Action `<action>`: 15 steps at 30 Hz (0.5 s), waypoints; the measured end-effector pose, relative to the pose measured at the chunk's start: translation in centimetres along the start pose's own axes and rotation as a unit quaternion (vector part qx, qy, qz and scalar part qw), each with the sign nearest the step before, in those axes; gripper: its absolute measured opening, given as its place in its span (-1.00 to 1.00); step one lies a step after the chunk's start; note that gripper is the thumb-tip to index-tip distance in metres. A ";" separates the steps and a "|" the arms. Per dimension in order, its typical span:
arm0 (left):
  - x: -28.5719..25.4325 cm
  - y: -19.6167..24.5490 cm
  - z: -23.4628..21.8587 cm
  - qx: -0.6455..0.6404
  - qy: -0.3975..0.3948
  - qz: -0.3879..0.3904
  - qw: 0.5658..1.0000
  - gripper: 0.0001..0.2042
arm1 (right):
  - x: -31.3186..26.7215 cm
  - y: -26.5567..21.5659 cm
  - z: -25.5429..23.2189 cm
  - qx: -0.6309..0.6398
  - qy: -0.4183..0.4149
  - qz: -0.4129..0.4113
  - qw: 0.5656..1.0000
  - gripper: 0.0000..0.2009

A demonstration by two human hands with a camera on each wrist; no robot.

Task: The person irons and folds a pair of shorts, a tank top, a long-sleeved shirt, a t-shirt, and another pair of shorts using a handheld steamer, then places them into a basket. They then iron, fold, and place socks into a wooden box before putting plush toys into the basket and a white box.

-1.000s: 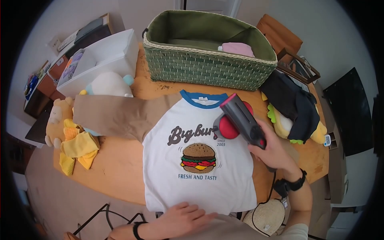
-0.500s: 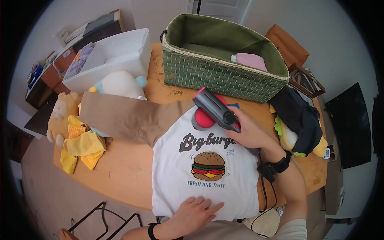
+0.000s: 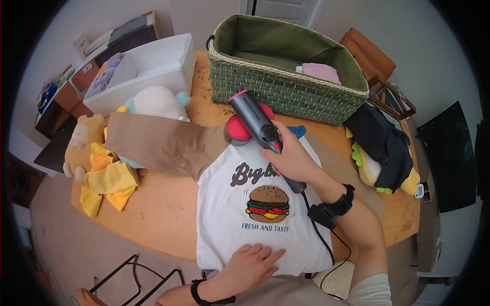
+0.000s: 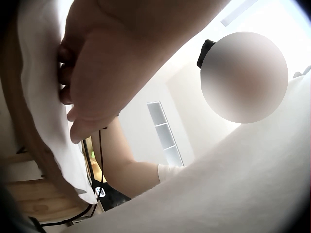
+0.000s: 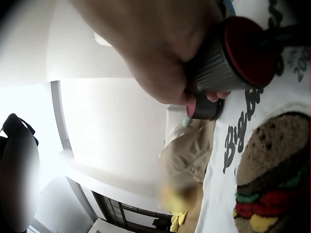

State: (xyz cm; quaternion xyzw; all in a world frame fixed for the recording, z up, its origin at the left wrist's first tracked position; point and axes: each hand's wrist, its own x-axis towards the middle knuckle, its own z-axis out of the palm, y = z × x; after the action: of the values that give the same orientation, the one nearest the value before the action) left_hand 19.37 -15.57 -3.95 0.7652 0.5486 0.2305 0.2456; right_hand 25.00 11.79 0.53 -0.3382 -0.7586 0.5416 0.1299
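Note:
A white T-shirt (image 3: 219,224) with brown sleeves, blue collar and a burger print lies spread on the wooden table. My right hand (image 3: 295,159) grips the handle of a corded, dark grey and red handheld garment steamer (image 3: 251,115). Its head sits over the shoulder seam at the brown sleeve (image 3: 158,145). In the right wrist view, fingers wrap the ribbed grey handle (image 5: 214,68), and its red end faces the camera. My left hand (image 3: 250,266) rests on the shirt near the hem, fingers extended and holding nothing.
A green woven basket (image 3: 286,89) with a folded pink cloth stands at the back, a white bin (image 3: 153,79) to its left. Plush toys and yellow clothing (image 3: 112,178) lie left; dark clothing (image 3: 380,140) drapes over a plush at right. The steamer's black cord (image 3: 319,229) trails toward me.
My right hand has carried the steamer leftward and up the shirt, from beside the collar to the left shoulder seam. My left hand stays near the hem.

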 end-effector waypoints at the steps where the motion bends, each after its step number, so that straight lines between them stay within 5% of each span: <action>1: 0.0 0.0 0.1 -0.022 0.023 -0.004 0.999 -0.46 | -1.4 -1.2 0.2 0.060 -0.011 0.059 0.996 -0.30; 2: 0.0 0.2 -0.4 -0.020 0.024 -0.006 1.000 -0.46 | -2.7 -1.9 0.3 0.060 -0.012 0.056 0.997 -0.30; 4: -0.3 0.7 -2.1 -0.269 0.048 -0.172 0.946 -0.29 | -5.5 -2.5 0.7 0.137 -0.012 0.114 0.984 -0.30; 6: -0.3 0.2 -2.4 -0.351 0.093 -0.156 0.919 -0.24 | -8.6 -2.1 2.1 0.119 0.015 -0.022 0.993 -0.30; 10: 0.8 -0.3 -1.9 -0.516 0.205 -0.075 0.829 -0.29 | -13.7 -2.7 5.1 0.219 -0.033 -0.013 0.975 -0.26; 12: 1.7 0.1 -2.4 -0.526 0.169 -0.069 0.831 -0.39 | -14.8 -1.6 6.9 0.154 -0.019 -0.126 0.980 -0.24; 15: 3.4 1.4 -1.9 -0.568 0.291 -0.111 0.762 -0.48 | -16.1 -0.2 8.2 0.036 0.013 -0.211 0.977 -0.21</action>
State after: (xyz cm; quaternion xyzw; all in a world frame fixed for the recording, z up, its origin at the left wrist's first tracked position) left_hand 20.20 -12.48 -1.35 0.3162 0.4435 0.6823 0.4877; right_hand 32.17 -4.83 0.37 -0.1726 -0.7910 0.5247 0.2630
